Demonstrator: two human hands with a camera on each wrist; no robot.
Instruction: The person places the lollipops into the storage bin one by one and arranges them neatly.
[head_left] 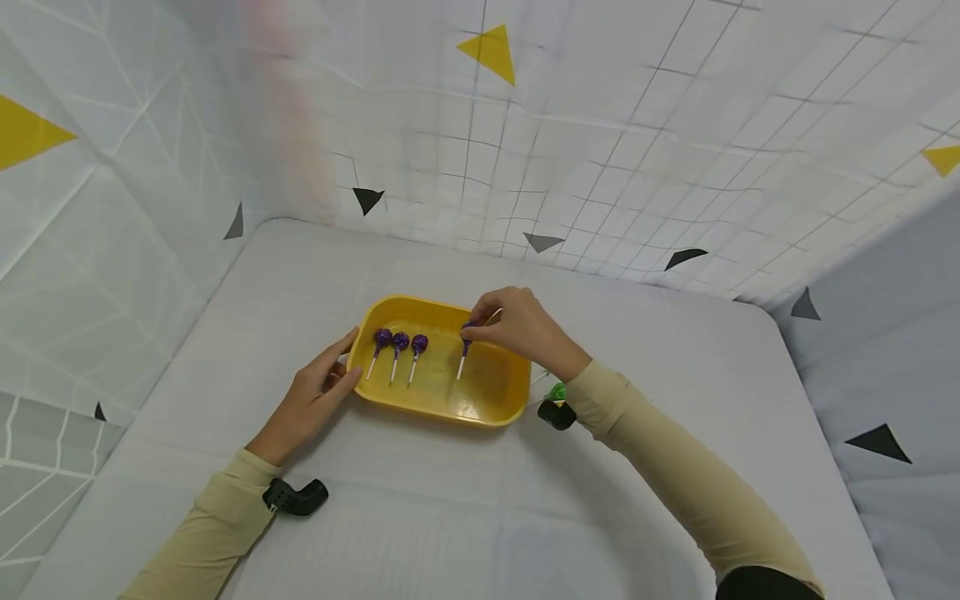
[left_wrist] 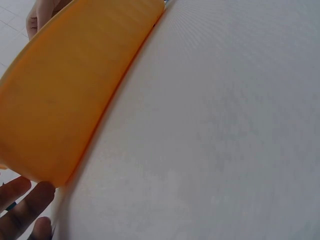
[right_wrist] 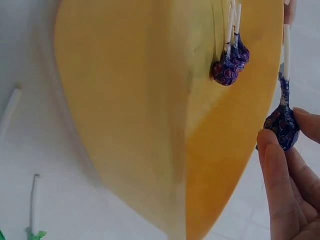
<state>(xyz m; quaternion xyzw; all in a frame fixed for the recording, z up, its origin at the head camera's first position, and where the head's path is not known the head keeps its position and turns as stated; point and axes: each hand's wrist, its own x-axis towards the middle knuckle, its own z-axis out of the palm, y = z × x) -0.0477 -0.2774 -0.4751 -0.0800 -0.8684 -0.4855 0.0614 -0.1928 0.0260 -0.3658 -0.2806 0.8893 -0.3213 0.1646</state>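
Note:
Over the right half of a yellow tray (head_left: 491, 408), my right hand (head_left: 517, 325) pinches a purple-wrapped lollipop (right_wrist: 282, 127) by its head, between thumb and fingertips. Its white stick points toward me. A second short white stick (head_left: 493, 316) pokes out between the fingers of that hand. Three more purple lollipops (head_left: 401, 342) lie side by side in the tray's left half, sticks toward me. My left hand (head_left: 311, 396) holds the tray's left end, its fingers (left_wrist: 31, 207) against the outer wall at the corner.
A green-wrapped lollipop (head_left: 557, 392) lies on the white table (head_left: 420, 508) right of the tray, partly hidden by my right wrist and its black camera (head_left: 557, 415). Another white stick (right_wrist: 9, 112) lies near it. White sheet walls (head_left: 420, 108) stand behind and at both sides.

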